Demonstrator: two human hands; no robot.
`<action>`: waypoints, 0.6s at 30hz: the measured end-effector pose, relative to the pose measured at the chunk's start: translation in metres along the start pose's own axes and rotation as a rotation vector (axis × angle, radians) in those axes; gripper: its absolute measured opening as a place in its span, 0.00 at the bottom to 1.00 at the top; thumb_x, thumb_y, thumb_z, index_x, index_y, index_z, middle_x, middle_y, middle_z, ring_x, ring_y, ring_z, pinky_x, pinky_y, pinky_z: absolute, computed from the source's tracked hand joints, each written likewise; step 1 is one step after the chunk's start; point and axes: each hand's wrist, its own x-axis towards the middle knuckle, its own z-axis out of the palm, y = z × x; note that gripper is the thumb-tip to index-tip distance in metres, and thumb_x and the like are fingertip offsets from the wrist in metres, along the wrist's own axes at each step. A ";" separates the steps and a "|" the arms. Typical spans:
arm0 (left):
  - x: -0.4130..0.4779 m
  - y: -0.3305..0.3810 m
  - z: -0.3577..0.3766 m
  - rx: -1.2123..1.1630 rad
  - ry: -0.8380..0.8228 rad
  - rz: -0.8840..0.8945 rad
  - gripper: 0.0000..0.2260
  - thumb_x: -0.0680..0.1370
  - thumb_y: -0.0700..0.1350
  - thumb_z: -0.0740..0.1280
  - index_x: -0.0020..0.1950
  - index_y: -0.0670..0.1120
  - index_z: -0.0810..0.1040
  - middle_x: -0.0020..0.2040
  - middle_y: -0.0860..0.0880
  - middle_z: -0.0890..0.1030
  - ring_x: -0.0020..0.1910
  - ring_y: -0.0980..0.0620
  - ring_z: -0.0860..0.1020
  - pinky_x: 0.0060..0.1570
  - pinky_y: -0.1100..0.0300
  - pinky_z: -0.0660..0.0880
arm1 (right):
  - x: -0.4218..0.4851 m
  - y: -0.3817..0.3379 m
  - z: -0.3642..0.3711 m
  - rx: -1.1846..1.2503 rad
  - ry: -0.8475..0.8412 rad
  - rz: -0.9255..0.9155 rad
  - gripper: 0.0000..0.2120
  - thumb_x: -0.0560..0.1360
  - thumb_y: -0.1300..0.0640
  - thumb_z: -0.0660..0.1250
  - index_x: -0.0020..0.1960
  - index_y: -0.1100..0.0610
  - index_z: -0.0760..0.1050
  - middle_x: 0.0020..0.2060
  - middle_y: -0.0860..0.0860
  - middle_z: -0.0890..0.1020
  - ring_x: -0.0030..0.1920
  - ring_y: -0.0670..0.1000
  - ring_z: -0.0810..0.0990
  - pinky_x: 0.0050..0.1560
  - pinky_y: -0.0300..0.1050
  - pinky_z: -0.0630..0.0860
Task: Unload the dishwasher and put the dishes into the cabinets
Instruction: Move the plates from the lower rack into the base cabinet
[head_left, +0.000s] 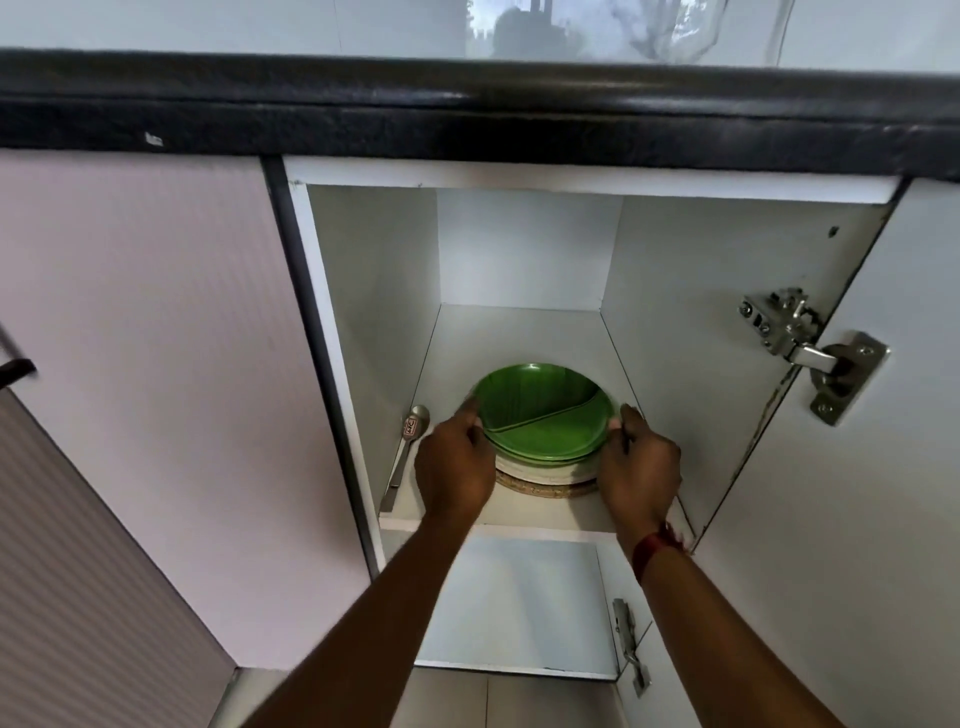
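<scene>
Green plate, round and glossy with raised dividers, tops a stack of similar green plates and white plates on the upper shelf of the open white cabinet. Both arms reach straight in. The left hand and right hand grip its opposite rims with curled fingers. A shiny metal spoon lies just left of the stack.

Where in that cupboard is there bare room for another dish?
Free: the shelf behind the green plates, up to the back wall, and the lower shelf. Crowded: the front, with spoon by the left wall and left hand and right hand gripping the plates.
</scene>
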 end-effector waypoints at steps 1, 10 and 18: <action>-0.016 0.003 -0.008 0.025 0.038 0.068 0.16 0.79 0.41 0.63 0.65 0.53 0.79 0.46 0.40 0.83 0.44 0.40 0.81 0.43 0.54 0.75 | -0.012 -0.004 -0.009 0.011 0.021 -0.073 0.14 0.78 0.57 0.60 0.60 0.56 0.79 0.44 0.60 0.83 0.53 0.64 0.79 0.52 0.53 0.77; -0.182 -0.041 -0.049 0.053 -0.222 0.426 0.24 0.83 0.48 0.51 0.78 0.57 0.50 0.79 0.53 0.52 0.78 0.55 0.47 0.73 0.47 0.52 | -0.168 0.032 -0.093 -0.146 -0.198 -0.408 0.27 0.80 0.50 0.57 0.77 0.55 0.57 0.76 0.52 0.61 0.78 0.48 0.49 0.72 0.54 0.57; -0.319 -0.036 -0.127 0.102 -0.284 0.415 0.26 0.82 0.57 0.49 0.77 0.60 0.41 0.79 0.58 0.41 0.78 0.58 0.41 0.75 0.56 0.51 | -0.299 0.070 -0.215 -0.320 -0.307 -0.541 0.27 0.81 0.44 0.49 0.78 0.52 0.54 0.78 0.50 0.57 0.78 0.51 0.50 0.72 0.52 0.59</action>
